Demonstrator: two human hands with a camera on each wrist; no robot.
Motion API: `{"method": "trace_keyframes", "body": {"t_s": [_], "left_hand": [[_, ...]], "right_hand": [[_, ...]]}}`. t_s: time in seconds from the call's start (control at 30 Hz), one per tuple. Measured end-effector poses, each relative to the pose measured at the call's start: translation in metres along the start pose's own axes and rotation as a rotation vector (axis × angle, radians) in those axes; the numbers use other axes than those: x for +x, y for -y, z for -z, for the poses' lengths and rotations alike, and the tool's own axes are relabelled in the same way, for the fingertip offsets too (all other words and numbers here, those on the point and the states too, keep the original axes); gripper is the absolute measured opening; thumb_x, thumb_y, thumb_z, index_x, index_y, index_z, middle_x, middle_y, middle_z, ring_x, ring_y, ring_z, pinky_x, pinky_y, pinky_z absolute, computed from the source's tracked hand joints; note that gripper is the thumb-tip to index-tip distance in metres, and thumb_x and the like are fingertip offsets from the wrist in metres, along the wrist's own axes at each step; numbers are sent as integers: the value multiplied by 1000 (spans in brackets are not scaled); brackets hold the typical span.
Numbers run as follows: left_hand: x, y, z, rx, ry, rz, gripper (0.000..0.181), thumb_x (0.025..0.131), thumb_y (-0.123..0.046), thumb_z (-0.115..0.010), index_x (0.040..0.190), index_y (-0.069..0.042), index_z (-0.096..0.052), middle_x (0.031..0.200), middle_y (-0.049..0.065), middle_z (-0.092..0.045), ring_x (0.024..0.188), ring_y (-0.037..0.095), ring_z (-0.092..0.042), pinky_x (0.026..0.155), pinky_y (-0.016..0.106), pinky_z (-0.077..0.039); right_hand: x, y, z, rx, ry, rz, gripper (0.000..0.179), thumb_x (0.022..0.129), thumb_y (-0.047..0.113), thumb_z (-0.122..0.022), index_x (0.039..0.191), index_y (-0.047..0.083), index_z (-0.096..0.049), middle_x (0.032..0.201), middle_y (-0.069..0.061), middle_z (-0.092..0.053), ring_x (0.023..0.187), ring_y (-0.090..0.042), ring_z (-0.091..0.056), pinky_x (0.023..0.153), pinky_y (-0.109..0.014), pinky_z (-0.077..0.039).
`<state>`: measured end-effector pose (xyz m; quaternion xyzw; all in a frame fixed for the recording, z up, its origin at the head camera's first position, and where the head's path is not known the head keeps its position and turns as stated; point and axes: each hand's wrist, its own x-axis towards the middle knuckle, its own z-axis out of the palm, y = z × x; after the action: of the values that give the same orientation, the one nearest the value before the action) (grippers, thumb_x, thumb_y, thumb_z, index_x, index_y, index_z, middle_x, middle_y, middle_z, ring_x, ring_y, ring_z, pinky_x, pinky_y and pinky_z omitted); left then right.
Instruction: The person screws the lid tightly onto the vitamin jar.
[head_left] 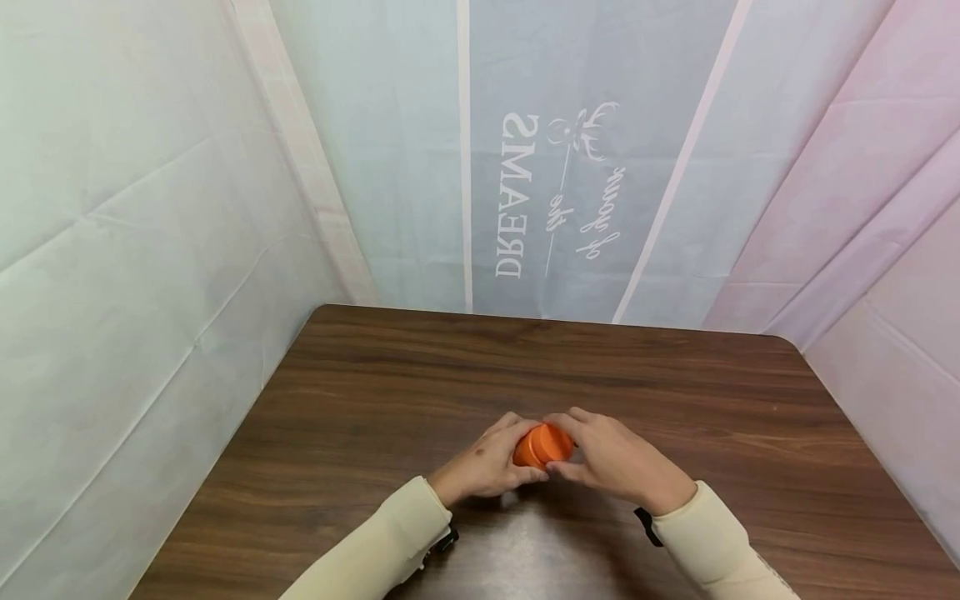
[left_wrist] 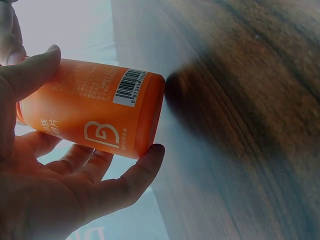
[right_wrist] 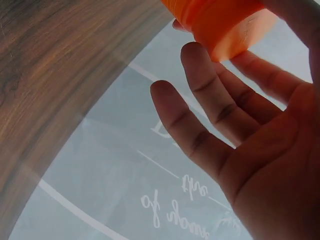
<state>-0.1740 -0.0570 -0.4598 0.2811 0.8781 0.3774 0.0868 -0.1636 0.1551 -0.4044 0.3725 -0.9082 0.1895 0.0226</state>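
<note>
My left hand [head_left: 491, 460] grips an orange bottle [head_left: 523, 454] tipped on its side above the table. A barcode and white print show on the bottle body [left_wrist: 95, 105] in the left wrist view, with the thumb on one side and fingers on the other. At the other end, my right hand [head_left: 618, 458] pinches the bottle's orange cap [head_left: 557, 442] between thumb and fingers. Two fingers of that hand stretch out past the cap [right_wrist: 235, 30] in the right wrist view. Where cap and bottle meet is partly hidden by fingers.
Under the hands lies a dark brown wooden table [head_left: 420, 367] with rounded far corners. Behind it hangs a grey-blue cloth [head_left: 540, 75] with mirrored white lettering. Pale cloth [head_left: 135, 250] closes off the left side, and pinkish cloth [head_left: 847, 208] the right.
</note>
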Motion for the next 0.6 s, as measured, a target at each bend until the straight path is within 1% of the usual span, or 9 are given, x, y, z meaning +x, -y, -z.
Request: {"method": "trace_keyframes", "body": {"t_s": [0.13, 0.2, 0.27, 0.33, 0.4, 0.47, 0.5, 0.53, 0.6], "left_hand": [[1, -1, -1, 0, -2, -6, 55, 85, -26, -82, 134, -17, -58, 113, -6, -51, 93, 6, -50, 81, 23, -47], [1, -1, -1, 0, -4, -13, 55, 85, -26, -82, 133, -17, -58, 113, -5, -51, 94, 6, -50, 82, 23, -47], [1, -1, -1, 4, -5, -20, 54, 85, -26, -83, 133, -17, -59, 113, -5, -51, 95, 6, -50, 83, 23, -47], [1, -1, -1, 10, -5, -23, 55, 85, -27, -82, 133, -16, -58, 113, -5, -52, 94, 6, -50, 82, 23, -47], [1, -1, -2, 15, 1, -25, 53, 86, -28, -81, 132, -16, -58, 113, -5, -51, 93, 6, -50, 81, 22, -47], [1, -1, -2, 14, 5, -23, 53, 87, -29, -80, 133, -16, -57, 112, -5, -50, 91, 5, -50, 78, 22, -47], [0, -1, -2, 15, 6, -23, 53, 87, -29, -80, 133, -15, -57, 111, -5, -50, 90, 5, -50, 78, 22, -47], [0, -1, -1, 15, 7, -22, 54, 87, -30, -80, 133, -16, -56, 110, -5, -50, 90, 5, -50, 78, 22, -47], [0, -2, -1, 13, 6, -17, 56, 86, -30, -81, 135, -16, -56, 108, -6, -49, 89, 5, -50, 77, 22, -47]], "right_hand": [[2, 0, -2, -17, -18, -77, 37, 89, 42, -75, 99, 7, -64, 73, 8, -54, 57, -1, -45, 51, -19, -41], [3, 1, -4, -36, -17, -133, 42, 91, 51, -69, 88, 10, -60, 64, 9, -49, 51, -1, -41, 47, -20, -38], [3, 2, -6, -61, -9, -182, 49, 91, 60, -63, 83, 12, -55, 60, 8, -46, 48, -2, -40, 45, -21, -36], [2, 2, -6, -90, -1, -202, 59, 89, 67, -60, 93, 8, -59, 66, 4, -55, 50, -4, -44, 46, -23, -38], [0, 1, -5, -114, 12, -176, 67, 87, 68, -62, 114, 6, -62, 84, -1, -64, 58, -7, -53, 53, -26, -45], [-3, 0, -3, -114, 26, -120, 72, 86, 60, -69, 134, 9, -56, 104, -3, -66, 69, -9, -59, 60, -30, -50], [-4, 0, -2, -111, 35, -85, 73, 86, 54, -73, 141, 11, -52, 112, -3, -65, 74, -10, -60, 64, -31, -52], [-6, 0, 0, -107, 46, -51, 70, 86, 48, -75, 143, 14, -51, 116, -1, -63, 76, -10, -60, 66, -32, -52], [-7, -1, 1, -69, 66, -9, 63, 87, 34, -78, 141, 16, -52, 114, 3, -61, 76, -9, -59, 66, -30, -52]]}}
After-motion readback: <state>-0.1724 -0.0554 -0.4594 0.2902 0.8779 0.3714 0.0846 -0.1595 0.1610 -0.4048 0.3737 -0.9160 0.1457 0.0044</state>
